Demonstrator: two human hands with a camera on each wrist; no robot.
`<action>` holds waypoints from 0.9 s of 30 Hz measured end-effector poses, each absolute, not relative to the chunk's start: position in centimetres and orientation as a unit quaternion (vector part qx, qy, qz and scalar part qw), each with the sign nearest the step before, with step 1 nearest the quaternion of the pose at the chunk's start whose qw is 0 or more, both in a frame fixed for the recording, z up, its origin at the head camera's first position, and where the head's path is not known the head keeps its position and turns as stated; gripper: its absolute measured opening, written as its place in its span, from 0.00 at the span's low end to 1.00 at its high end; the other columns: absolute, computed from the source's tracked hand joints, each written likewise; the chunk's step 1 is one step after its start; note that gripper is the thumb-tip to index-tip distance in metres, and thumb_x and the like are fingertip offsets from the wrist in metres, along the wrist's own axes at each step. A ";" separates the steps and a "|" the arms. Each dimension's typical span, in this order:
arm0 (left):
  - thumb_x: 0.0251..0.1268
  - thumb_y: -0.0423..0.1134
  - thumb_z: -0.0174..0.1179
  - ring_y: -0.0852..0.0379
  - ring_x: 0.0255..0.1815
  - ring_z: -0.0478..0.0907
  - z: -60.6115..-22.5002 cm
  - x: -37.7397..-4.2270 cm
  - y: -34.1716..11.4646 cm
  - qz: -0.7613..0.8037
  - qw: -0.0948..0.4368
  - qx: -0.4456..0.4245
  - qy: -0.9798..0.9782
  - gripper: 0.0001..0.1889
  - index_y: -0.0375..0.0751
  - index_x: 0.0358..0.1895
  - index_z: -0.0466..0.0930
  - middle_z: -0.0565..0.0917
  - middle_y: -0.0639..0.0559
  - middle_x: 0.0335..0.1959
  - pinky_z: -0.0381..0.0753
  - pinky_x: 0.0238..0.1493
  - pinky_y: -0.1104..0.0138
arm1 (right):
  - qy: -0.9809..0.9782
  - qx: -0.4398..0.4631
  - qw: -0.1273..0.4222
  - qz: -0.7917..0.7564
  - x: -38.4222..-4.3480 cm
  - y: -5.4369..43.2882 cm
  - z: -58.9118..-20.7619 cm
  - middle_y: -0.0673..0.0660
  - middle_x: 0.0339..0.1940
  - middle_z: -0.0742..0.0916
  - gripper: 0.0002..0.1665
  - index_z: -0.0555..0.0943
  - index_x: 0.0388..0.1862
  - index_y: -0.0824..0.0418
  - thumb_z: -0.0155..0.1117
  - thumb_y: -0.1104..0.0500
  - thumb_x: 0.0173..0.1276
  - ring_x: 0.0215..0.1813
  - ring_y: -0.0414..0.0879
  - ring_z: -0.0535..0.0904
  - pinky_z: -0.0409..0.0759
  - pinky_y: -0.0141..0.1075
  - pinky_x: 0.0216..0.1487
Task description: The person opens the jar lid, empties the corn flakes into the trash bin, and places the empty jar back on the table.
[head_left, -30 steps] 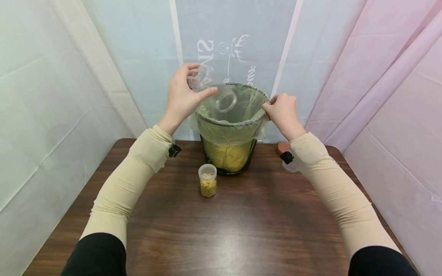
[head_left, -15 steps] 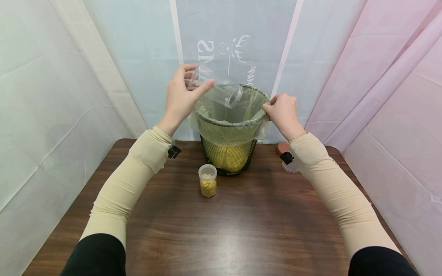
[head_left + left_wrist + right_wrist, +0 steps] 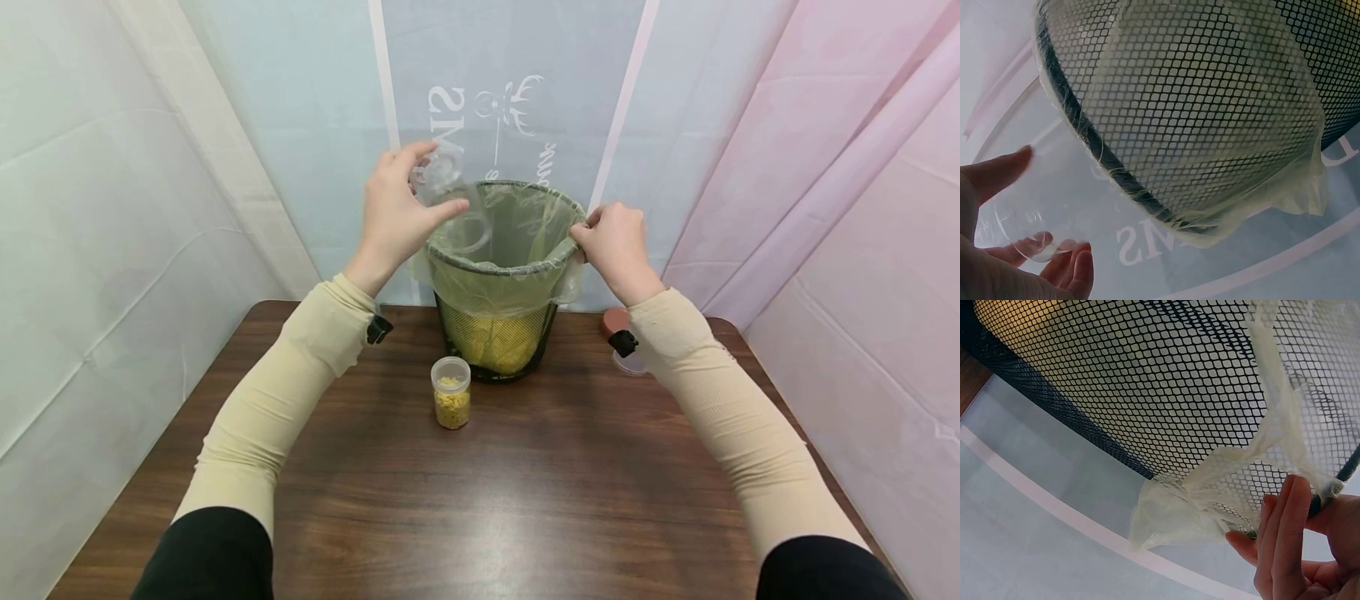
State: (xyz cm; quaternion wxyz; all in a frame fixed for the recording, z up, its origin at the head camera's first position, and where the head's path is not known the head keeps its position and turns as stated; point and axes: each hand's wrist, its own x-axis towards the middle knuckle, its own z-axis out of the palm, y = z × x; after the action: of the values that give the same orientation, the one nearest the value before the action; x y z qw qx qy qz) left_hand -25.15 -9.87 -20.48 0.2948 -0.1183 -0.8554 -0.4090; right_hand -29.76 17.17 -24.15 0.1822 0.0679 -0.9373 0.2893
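Observation:
My left hand (image 3: 397,208) holds a clear plastic jar (image 3: 470,232) between thumb and fingers, over the left side of a black mesh wastebasket (image 3: 495,333). The jar is tilted with its mouth down towards the basket, and no contents show in it. In the left wrist view the see-through jar (image 3: 1038,219) sits in the curl of the fingers. A thin yellowish bin liner (image 3: 487,290) folds over the basket's rim, with yellow matter low inside. At the right of the rim my right hand (image 3: 617,246) pinches rim and liner; the right wrist view shows fingers (image 3: 1288,531) around them.
On the brown table (image 3: 495,500), an uncovered jar of yellow bits (image 3: 452,396) stands in front of the basket. A reddish lid (image 3: 615,322) and a clear lid (image 3: 632,362) lie by my right wrist. Fabric curtains (image 3: 300,100) enclose the back and sides.
The jar in my left hand first swung its mouth to the right, then turned back left and more downward. My right hand and the wastebasket have stayed in place.

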 end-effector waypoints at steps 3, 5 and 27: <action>0.41 0.45 0.76 0.56 0.46 0.69 -20.6 -25.1 -9.9 -0.390 0.302 -0.119 -0.862 0.39 0.45 0.62 0.72 0.76 0.46 0.51 0.69 0.48 0.66 | -0.938 0.066 0.179 0.290 -29.7 17.2 -24.2 0.49 0.07 0.81 0.16 0.84 0.18 0.62 0.52 0.59 0.57 0.20 0.48 0.81 0.71 0.34 0.26; 0.43 0.48 0.75 0.57 0.45 0.70 -20.6 -25.1 -9.8 -0.406 0.304 -0.119 -0.854 0.38 0.45 0.62 0.72 0.76 0.47 0.51 0.70 0.48 0.67 | -0.938 0.066 0.177 0.291 -29.7 17.1 -24.1 0.49 0.08 0.81 0.16 0.83 0.18 0.61 0.51 0.59 0.58 0.20 0.48 0.81 0.71 0.34 0.26; 0.42 0.49 0.76 0.57 0.46 0.71 -20.9 -25.3 -10.0 -0.390 0.332 -0.140 -0.847 0.38 0.46 0.60 0.73 0.75 0.47 0.50 0.70 0.50 0.68 | -0.937 0.068 0.176 0.293 -29.5 17.0 -24.0 0.48 0.07 0.81 0.17 0.81 0.13 0.60 0.51 0.59 0.57 0.18 0.47 0.79 0.69 0.34 0.24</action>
State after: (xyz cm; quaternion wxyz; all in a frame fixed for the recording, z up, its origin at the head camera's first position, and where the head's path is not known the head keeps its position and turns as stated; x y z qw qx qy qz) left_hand -25.28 -9.99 -20.90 0.3321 -0.1404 -0.8473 -0.3900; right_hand -29.53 17.04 -23.96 0.1762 0.0683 -0.9373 0.2929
